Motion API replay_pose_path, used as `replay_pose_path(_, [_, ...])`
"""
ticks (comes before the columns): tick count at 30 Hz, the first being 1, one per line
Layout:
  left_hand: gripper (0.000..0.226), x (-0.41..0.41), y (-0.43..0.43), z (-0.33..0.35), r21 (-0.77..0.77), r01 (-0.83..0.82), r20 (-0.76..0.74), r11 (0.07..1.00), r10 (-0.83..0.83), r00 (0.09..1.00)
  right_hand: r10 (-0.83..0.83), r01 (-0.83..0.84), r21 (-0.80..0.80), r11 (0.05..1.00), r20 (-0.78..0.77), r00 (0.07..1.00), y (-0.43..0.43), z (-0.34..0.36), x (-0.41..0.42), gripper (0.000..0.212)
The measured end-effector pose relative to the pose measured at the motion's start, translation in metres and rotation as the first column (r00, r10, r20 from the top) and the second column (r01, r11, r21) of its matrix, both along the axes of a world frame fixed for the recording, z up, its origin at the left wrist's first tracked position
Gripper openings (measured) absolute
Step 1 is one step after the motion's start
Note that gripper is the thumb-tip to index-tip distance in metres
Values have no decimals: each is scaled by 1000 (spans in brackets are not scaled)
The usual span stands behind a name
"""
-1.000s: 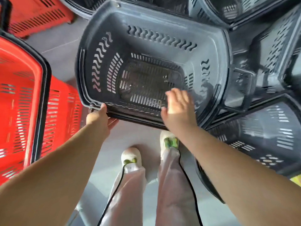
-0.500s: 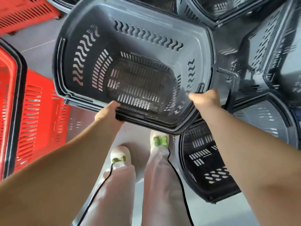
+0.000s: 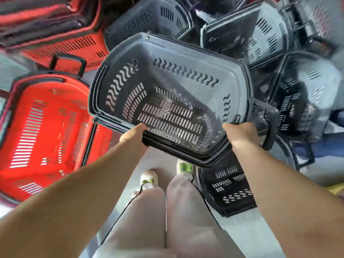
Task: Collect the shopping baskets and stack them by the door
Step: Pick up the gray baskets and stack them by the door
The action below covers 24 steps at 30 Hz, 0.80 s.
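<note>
A grey shopping basket (image 3: 186,58) with wavy and straight slots hangs in front of me, its open top facing me; its rim looks doubled, as if another basket is nested under it. My left hand (image 3: 134,135) grips the near rim at its lower left. My right hand (image 3: 240,135) grips the near rim at its lower right corner. The basket's dark handle (image 3: 270,131) loops out beside my right hand.
Red baskets (image 3: 42,127) stand at my left and far left (image 3: 61,40). Several grey baskets (image 3: 247,32) crowd the back and right. Another dark basket (image 3: 230,187) sits on the floor by my right foot. Grey floor (image 3: 242,233) lies around my legs.
Both hands have lifted the grey basket up and toward me, away from the pile. My view has swung up and left, and more red baskets now show.
</note>
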<state>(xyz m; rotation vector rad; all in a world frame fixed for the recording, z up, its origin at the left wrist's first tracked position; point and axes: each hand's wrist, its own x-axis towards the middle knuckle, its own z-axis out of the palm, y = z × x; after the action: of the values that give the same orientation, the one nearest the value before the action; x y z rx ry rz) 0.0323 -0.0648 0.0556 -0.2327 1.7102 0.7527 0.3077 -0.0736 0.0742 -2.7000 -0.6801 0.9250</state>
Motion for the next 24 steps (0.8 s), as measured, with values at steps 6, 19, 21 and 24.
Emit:
replay_pose_path(6, [11,-21,14,93,184,106,-119,977,-85,989,84,-79,168,983,-21,996,9,100,-5,32])
replay_pose_path(19, [38,-74,59,193,388,-121,-279,914,241,930,191,-202,297,933,65,979,111,204,-23,60])
replay_pose_path(21, [54,-93,51,201,413,-205,-322,887,353,878,268,-276,302,912,69,961,127,216,-44,62])
replay_pose_path(24, [66,-126,36,211,440,-305,-342,845,472,812,378,-378,321,868,65,923,147,225,-87,65])
